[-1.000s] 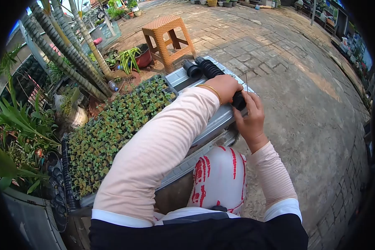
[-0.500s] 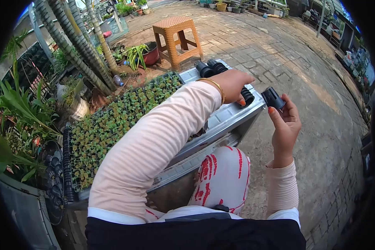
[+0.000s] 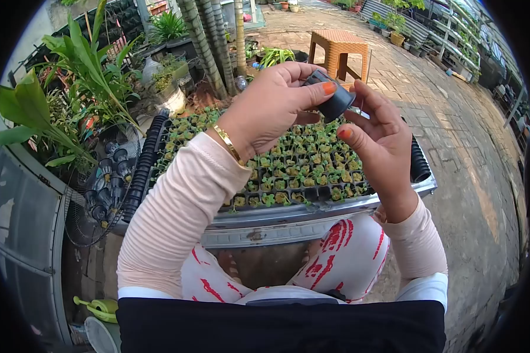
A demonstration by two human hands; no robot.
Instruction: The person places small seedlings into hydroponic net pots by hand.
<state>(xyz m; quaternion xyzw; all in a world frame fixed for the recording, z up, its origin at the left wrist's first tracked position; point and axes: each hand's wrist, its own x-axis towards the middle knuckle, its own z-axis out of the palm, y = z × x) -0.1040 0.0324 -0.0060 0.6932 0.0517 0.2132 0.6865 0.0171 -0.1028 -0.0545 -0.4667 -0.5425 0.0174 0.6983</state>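
A small black plastic pot [image 3: 334, 105] is held up over the seedlings, tilted. My left hand [image 3: 274, 106] grips it from the left, thumb on its side. My right hand [image 3: 381, 132] is at the pot's right rim, fingers curled and apart from the thumb; whether its fingertips touch the rim is unclear. Below both hands lies a black tray of small green seedlings [image 3: 282, 170] on a metal table [image 3: 265, 219]. Stacked black pots stand at the tray's left edge [image 3: 142, 170] and more at its right edge [image 3: 419, 162].
A wire basket with loose black pots [image 3: 109, 182] sits left of the table. Behind the table is a woven-pattern brown stool [image 3: 339, 44]. Leafy plants [image 3: 76, 65] and trunks [image 3: 205, 41] rise at the left. A green watering can [image 3: 100, 309] is at lower left.
The view has turned left. My left hand has moved from the stacked pots to the black pot, now gripping it. The pot and my right hand are now over the tray.
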